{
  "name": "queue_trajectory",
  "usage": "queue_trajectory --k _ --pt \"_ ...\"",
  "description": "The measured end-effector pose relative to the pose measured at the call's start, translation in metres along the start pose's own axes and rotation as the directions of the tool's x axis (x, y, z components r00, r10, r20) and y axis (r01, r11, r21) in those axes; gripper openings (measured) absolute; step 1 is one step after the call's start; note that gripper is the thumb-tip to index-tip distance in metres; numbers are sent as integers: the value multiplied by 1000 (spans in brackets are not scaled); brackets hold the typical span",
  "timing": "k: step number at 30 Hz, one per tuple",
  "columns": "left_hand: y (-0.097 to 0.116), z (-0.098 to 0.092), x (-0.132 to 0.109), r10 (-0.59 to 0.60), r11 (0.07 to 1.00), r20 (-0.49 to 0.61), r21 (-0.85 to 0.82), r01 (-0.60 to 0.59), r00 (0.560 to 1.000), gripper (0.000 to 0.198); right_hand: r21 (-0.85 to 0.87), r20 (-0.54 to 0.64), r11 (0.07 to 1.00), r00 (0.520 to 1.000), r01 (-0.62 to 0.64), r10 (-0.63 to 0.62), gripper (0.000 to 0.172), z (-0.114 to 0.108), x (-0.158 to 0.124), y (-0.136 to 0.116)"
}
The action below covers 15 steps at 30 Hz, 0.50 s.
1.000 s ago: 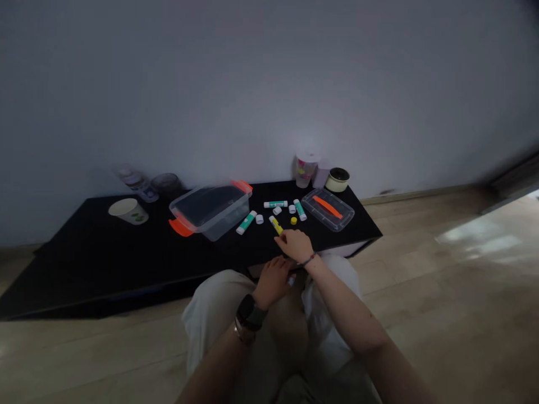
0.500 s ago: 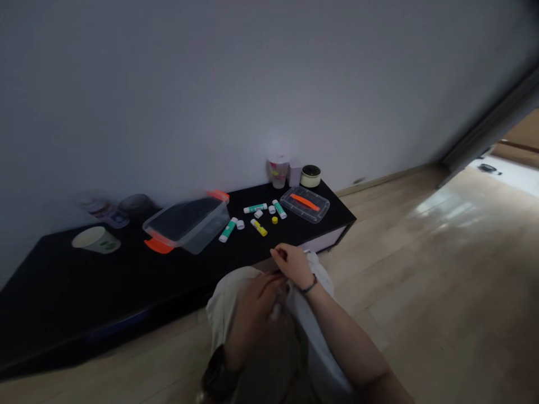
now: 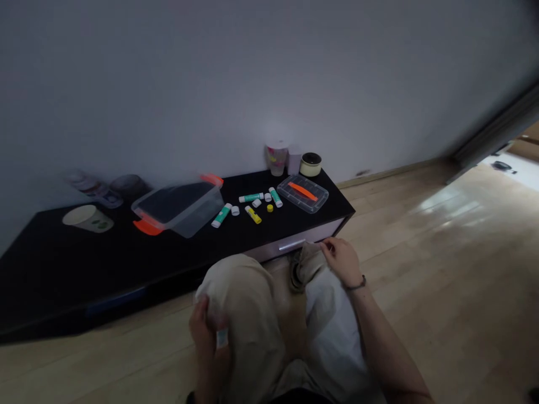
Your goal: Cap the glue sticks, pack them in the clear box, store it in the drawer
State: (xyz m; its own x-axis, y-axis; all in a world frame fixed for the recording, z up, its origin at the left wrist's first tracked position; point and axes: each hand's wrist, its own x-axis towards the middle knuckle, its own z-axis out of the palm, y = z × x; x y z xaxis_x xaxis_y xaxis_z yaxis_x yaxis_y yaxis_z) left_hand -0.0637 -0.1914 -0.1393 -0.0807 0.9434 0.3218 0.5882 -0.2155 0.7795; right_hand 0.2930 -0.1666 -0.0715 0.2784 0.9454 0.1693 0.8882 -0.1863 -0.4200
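Note:
My left hand [image 3: 210,331] is low over my left knee, its fingers bent round a small pale-blue and white thing [image 3: 222,338], too blurred to name. My right hand [image 3: 343,261] rests at my right knee, with fingers curled together and fingertips touching the trouser leg [image 3: 314,261]; whether they hold anything is hidden. On the black cabinet top lie uncapped glue sticks: a green one [image 3: 221,215], two more green ones farther back, and a yellow glue stick [image 3: 253,214]. Several loose caps lie among them, including a white cap [image 3: 235,210] and a yellow cap [image 3: 270,207].
A clear plastic box [image 3: 196,213] with orange clips stands left of the glue sticks, its lid [image 3: 309,203] to their right. Farther left is a paper cup [image 3: 90,219], with a bottle [image 3: 95,189] behind. A cup [image 3: 277,160] and a round pot [image 3: 310,164] stand by the wall.
My hands, close together over my lap before, have moved apart: the left toward my left knee, the right outward to my right knee. The view has shifted slightly; the cabinet things lie as before.

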Motion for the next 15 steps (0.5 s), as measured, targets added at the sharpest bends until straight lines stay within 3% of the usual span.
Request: queue_trajectory --k 4,9,12,15 --pt "9 10 6 104 978 67 174 -114 992 63 36 -28 999 1000 12 -11 32 -6 3 -8" --pt "9 16 10 87 959 40 266 -95 995 63 -10 70 998 995 67 -66 28 -10 9 -4" --pt "5 17 9 56 972 33 226 -62 998 65 -18 76 999 996 37 -36 28 -14 7 11" --pt "3 15 17 -81 994 2 71 80 997 66 34 41 999 999 6 -7 28 -18 4 21"
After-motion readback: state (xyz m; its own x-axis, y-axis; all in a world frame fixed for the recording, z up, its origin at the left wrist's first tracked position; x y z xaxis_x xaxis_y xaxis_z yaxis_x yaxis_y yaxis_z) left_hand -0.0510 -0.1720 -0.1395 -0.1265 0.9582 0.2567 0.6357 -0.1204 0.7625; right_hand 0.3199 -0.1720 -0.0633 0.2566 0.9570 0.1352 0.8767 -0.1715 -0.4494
